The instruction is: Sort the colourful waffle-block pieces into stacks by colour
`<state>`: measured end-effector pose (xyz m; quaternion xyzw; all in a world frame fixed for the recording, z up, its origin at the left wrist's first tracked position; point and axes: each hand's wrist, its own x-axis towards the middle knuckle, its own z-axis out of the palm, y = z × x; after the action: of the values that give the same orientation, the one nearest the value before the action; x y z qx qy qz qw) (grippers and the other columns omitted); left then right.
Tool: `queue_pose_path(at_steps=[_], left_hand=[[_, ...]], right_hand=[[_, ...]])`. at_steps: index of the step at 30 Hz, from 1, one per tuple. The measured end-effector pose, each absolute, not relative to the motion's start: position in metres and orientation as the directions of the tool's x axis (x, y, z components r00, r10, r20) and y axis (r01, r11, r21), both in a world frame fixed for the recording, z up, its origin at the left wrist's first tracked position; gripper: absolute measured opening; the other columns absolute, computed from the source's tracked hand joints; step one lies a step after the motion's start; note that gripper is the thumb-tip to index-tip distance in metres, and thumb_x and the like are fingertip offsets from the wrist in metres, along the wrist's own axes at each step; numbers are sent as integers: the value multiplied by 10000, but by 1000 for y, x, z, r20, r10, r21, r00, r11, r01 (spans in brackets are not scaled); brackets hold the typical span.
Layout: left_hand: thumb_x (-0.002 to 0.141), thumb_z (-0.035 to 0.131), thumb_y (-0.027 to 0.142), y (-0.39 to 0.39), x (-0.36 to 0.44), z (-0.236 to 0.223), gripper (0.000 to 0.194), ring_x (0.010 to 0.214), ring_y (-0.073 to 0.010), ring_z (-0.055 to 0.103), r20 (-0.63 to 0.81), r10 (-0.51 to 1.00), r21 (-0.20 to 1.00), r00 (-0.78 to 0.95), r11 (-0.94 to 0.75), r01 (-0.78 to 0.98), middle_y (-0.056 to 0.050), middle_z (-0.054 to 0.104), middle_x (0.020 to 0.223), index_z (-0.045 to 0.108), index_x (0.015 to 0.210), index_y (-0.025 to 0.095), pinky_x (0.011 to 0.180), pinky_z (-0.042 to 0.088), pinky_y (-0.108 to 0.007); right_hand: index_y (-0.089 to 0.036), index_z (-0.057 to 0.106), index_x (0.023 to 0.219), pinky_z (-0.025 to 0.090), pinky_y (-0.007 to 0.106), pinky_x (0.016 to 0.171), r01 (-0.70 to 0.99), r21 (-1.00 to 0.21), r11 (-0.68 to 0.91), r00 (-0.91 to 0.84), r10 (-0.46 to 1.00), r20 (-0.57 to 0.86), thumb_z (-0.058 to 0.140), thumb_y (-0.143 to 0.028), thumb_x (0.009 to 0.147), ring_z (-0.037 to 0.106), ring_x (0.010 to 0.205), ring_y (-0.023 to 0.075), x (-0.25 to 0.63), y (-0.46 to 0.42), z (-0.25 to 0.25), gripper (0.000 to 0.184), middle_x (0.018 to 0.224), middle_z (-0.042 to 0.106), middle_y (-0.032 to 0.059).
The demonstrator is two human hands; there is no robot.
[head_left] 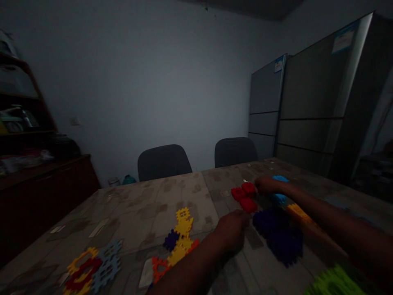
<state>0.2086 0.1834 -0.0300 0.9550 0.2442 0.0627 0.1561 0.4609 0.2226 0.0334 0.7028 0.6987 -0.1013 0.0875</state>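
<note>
Three small stacks of red interlocking tiles (248,205) lie close together on the table, right of its middle. My right hand (266,185) reaches over from the right, its fingers closed at the edge of the farthest red stack. Just in front of the nearest red stack, my left hand (232,230) has its fingers curled together; the dim light hides what they hold, if anything. Dark purple stacked tiles (285,239) sit between my forearms. Blue tiles (280,198) are partly behind my right wrist, with orange-yellow tiles (299,213) beside that forearm.
Joined yellow tiles (183,225), with purple and orange ones, lie left of my left forearm. Grey tiles (107,266) joined to red and yellow ones lie farther left. Green tiles (336,280) are at the near right. Two chairs (164,162) stand beyond the patterned table (138,213).
</note>
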Motion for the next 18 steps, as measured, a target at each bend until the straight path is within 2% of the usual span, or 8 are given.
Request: queue_pose_path(at_steps=[3,8,13,16,18], left_hand=[[836,569,58,182,194,-24,331,1202,-258,679,54,490,360,870,-822,441,-102,675,1342,667,1114,209,1012,547,-326],[904,566,81,174,147,-12,428,1409,-260,569,57,535,404,843,-785,471,-107,530,1589,638,1306,210,1178,448,-350],[932,542,98,151,89,-9,491,1474,-241,502,51,603,456,796,-723,519,-81,501,1629,609,1391,259,1223,412,-422],[953,535,157,134,55,-9,460,1467,-239,517,72,614,484,786,-711,511,-60,505,1632,627,1380,302,1204,444,-422],[981,534,247,126,30,-8,401,1427,-253,568,143,618,497,773,-720,484,-33,560,1590,664,1344,353,1164,495,-416]], right_hand=[[-174,678,1264,614,433,879,999,5,-48,47,952,-302,699,-390,1004,700,1058,257,458,226,28,339,1280,689,68],[-180,664,1286,611,446,894,999,7,-53,53,960,-277,690,-389,1011,697,1071,253,459,231,25,346,1292,682,78],[-196,659,1296,603,454,918,1000,23,-18,22,986,-167,676,-391,1021,690,1091,249,462,236,32,337,1314,673,84],[-199,656,1303,589,475,953,999,38,38,-34,994,-103,676,-376,1022,681,1124,254,458,239,34,333,1334,666,91],[-205,642,1334,569,502,993,995,44,93,-89,993,-82,681,-362,1018,659,1181,268,453,243,33,355,1388,640,101]])
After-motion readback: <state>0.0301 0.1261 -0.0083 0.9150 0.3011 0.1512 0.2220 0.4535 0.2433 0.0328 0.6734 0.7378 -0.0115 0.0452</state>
